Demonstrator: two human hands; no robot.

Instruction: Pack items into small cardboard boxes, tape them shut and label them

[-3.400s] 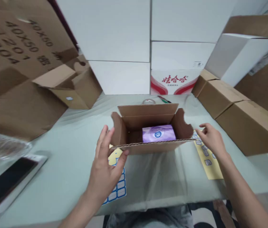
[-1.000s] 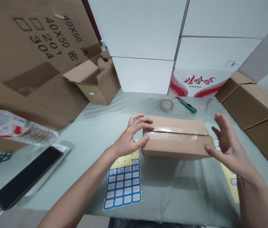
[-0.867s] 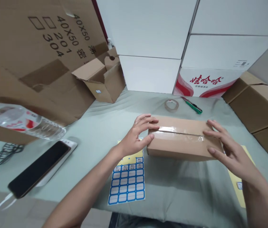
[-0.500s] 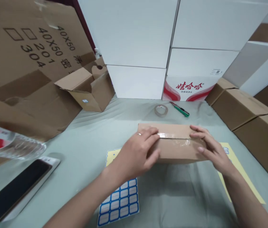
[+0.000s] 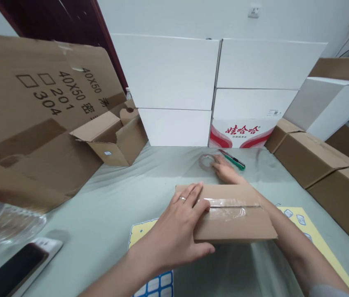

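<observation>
A small closed cardboard box [image 5: 233, 225] with clear tape along its top seam is in front of me, slightly tilted. My left hand [image 5: 182, 225] grips its left end, fingers across the top and thumb at the near edge. Beyond the box, my right hand [image 5: 225, 168] reaches to a roll of clear tape [image 5: 204, 163] lying on the table. Its outstretched fingertips touch or overlap the roll's right rim; the thumb is hard to make out. Just right of that hand lies a green utility knife [image 5: 234, 161]. Part of my right forearm is hidden behind the box.
White cartons [image 5: 174, 128] stand at the back. An open cardboard box [image 5: 115, 142] and a large carton [image 5: 38, 136] are on the left, near a water bottle [image 5: 7, 225] and phone [image 5: 16, 268]. Long brown boxes [image 5: 323, 161] line the right. Yellow sheets [image 5: 313, 231] and blue-edged labels [image 5: 159, 284] lie nearby.
My right hand has left the right end of the box and moved forward to the tape roll. My left hand stays on the box. The view has tilted upward.
</observation>
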